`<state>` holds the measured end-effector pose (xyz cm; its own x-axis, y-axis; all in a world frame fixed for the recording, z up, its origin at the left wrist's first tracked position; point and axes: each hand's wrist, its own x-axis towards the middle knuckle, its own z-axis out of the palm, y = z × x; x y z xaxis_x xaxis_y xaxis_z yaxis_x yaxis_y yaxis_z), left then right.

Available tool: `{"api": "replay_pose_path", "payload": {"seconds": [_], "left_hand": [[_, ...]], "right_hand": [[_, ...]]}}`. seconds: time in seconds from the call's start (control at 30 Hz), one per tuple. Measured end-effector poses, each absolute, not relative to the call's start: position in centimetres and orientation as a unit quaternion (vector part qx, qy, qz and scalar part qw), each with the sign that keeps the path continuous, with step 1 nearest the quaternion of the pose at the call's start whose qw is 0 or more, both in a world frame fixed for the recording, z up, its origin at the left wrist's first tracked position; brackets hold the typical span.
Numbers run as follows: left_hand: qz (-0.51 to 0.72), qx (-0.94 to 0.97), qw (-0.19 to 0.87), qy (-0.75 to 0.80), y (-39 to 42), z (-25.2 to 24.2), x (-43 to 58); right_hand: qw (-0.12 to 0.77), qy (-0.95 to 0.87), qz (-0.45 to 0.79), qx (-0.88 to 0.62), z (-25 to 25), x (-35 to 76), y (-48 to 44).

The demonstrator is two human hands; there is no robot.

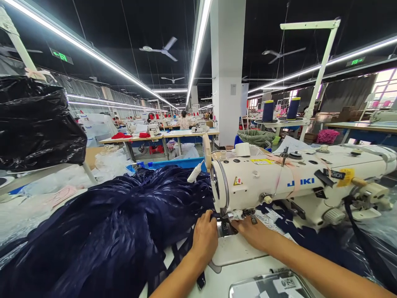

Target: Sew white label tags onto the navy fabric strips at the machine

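A white sewing machine [297,182] stands in front of me, its needle end at the centre. My left hand [205,239] lies with fingers curled down on dark navy fabric [118,231] just left of the presser foot [228,217]. My right hand [252,231] rests on the machine bed just right of the presser foot, fingers pointing towards the needle. What either hand's fingertips pinch is hidden. The navy fabric is heaped in a large pile to the left.
A black plastic bag [37,120] hangs at the left. Two navy thread cones [281,109] stand on a rack behind the machine. A white pillar [228,70] rises at the centre. Rows of other sewing tables [161,136] with people fill the background.
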<state>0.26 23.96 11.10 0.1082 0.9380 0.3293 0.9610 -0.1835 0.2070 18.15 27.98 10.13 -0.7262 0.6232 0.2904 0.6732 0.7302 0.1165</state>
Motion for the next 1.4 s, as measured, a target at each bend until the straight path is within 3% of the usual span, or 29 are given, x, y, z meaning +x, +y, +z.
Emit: {"api": "replay_pose_path", "payload": {"seconds": [0.17,0.43,0.63,0.93,1.4], "left_hand": [[-0.21,-0.732,0.005,-0.648,24.0,11.0,0.5],[-0.219,-0.767,-0.067,-0.599,26.8,11.5,-1.0],[-0.221,-0.785,-0.1,-0.57,28.0,11.5,-1.5],[-0.225,-0.782,-0.111,-0.57,28.4,11.3,-1.3],[-0.252,-0.784,-0.112,-0.557,28.5,11.0,-1.3]], "right_hand": [[0.039,-0.942,-0.15,-0.297,11.5,18.4,26.7],[0.138,-0.938,-0.063,-0.311,10.9,19.6,28.0],[0.158,-0.948,-0.009,-0.277,11.0,19.7,27.7],[0.136,-0.949,-0.105,-0.264,10.6,19.2,26.9],[0.129,-0.947,-0.112,-0.272,11.1,18.5,26.4]]}}
